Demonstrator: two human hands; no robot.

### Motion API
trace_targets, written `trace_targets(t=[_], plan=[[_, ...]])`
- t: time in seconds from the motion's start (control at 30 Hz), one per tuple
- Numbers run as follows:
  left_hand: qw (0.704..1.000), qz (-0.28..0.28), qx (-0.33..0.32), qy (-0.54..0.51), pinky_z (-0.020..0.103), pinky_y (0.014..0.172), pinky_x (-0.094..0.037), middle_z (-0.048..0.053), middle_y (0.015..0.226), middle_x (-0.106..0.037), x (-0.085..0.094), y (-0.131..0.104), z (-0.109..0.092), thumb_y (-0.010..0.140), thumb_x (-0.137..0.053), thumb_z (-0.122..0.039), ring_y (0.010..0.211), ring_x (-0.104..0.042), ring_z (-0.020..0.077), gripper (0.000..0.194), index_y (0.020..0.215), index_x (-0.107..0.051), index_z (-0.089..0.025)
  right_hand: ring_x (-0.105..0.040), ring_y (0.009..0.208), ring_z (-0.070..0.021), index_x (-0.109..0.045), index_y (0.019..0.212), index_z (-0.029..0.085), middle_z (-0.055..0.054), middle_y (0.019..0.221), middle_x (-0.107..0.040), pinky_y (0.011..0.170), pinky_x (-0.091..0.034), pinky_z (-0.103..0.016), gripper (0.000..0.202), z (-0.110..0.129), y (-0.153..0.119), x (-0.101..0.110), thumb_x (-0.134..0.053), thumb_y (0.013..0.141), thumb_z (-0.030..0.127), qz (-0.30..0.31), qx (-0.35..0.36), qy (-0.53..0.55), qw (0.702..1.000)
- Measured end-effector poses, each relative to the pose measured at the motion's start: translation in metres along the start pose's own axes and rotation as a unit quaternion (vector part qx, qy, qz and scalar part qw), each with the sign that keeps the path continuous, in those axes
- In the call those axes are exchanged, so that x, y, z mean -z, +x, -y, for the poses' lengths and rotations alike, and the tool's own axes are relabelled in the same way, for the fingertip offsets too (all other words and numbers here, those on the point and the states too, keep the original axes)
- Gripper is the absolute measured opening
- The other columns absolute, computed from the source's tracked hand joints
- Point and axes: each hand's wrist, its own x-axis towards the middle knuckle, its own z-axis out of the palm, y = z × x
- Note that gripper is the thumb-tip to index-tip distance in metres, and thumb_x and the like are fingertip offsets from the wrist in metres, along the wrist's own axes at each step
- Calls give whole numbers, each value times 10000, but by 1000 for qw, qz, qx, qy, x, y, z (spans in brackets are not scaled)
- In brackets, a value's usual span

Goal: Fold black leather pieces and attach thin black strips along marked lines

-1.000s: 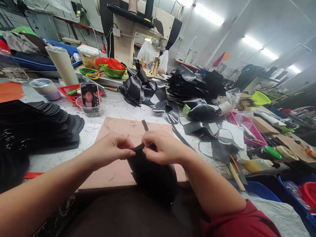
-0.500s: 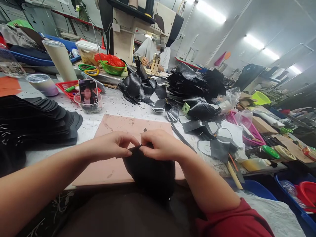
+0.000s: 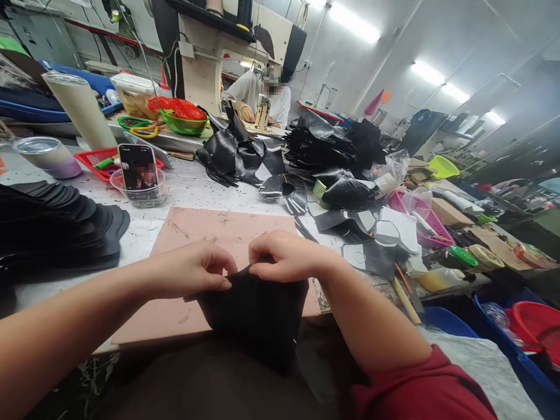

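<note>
A black leather-like piece (image 3: 258, 315) hangs from both hands over the near edge of a pinkish work board (image 3: 175, 245). My left hand (image 3: 203, 268) pinches its top edge between thumb and fingers. Close beside it, my right hand (image 3: 280, 255) grips the same edge, with its fingers curled over. The lower part of the piece drops below the table edge, dark against the brown cloth on my lap. To the left lies a stack of black cut pieces (image 3: 65, 227).
A phone (image 3: 137, 169) leans in a clear tub. Behind are a red basket (image 3: 94, 160), a tall tumbler (image 3: 79, 108) and piled black leather pieces (image 3: 324, 140). At right lie cut scraps (image 3: 371, 256), a pink basket (image 3: 431, 224) and a wooden-handled tool (image 3: 406, 300). A co-worker (image 3: 251, 96) sits at a sewing machine.
My hands have moved slightly apart along the black piece's top edge, and more of its flat surface faces me. The whole view has shifted, so the surroundings appear further left.
</note>
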Motion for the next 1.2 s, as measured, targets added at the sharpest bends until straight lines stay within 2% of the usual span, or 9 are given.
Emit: trace_targets(t=[0.2,0.33,0.4,0.63,0.77,0.83,0.97,1.1,1.2], plan=[[1000,23,-12,-12,173,323,-270,-71,503,-390,-1,4,-3,650,-505,-230,347,-377,73,249,866,-627,-210,-476,623,-101,-567,733,147,25,655,-550,555,-319,-202,54,1,3,-3,-515,736,135,-7,12,-13,1000],[998,-27,-43,25,171,332,-294,-54,536,-416,-4,8,-6,635,-544,-280,398,-402,78,118,692,-578,-182,-470,618,-103,-579,736,143,19,655,-552,554,-312,-205,64,3,4,-4,-518,729,127,-17,15,-27,999],[998,-47,-33,27,176,312,-278,-56,491,-394,-6,9,-8,639,-555,-345,375,-380,80,168,632,-545,-178,-471,621,-105,-587,742,140,16,653,-553,556,-313,-205,67,3,3,-4,-522,732,127,-19,12,-30,999],[997,-66,-15,-23,179,285,-233,-61,436,-393,-6,6,-9,643,-562,-421,326,-356,80,256,688,-603,-173,-511,666,-117,-597,747,143,9,688,-584,602,-357,-219,95,-2,-3,-1,-509,775,164,-45,-17,39,998],[993,-86,-47,-62,177,338,-284,-45,497,-451,-7,6,0,647,-579,-420,398,-408,84,261,711,-617,-170,-524,737,-125,-546,663,153,-7,770,-591,685,-388,-233,116,-5,-4,-2,-499,754,100,-58,31,90,994],[994,-75,-49,-67,184,352,-291,-45,508,-449,-7,6,3,662,-569,-425,406,-405,87,269,732,-612,-169,-521,758,-128,-525,635,155,-17,808,-584,712,-391,-238,135,-6,-4,-3,-508,749,87,-69,53,99,991],[996,-33,-68,-46,191,408,-333,-48,569,-441,-3,6,1,683,-555,-395,470,-415,93,224,747,-570,-180,-510,732,-129,-542,674,148,-14,762,-567,699,-390,-242,107,-5,-3,-3,-526,772,109,-72,54,73,993],[991,-45,-124,25,191,495,-373,-46,612,-452,0,6,-9,659,-574,-343,576,-437,110,170,699,-537,-182,-494,706,-125,-552,703,138,-10,730,-549,665,-379,-235,88,2,-4,-4,-537,788,128,-76,44,10,996],[988,-79,-129,22,191,503,-363,-36,598,-491,-1,7,-14,668,-559,-386,585,-444,112,219,678,-572,-167,-488,699,-120,-548,701,143,-6,730,-540,652,-373,-228,86,5,-6,-2,-546,787,137,-89,49,-8,995]])
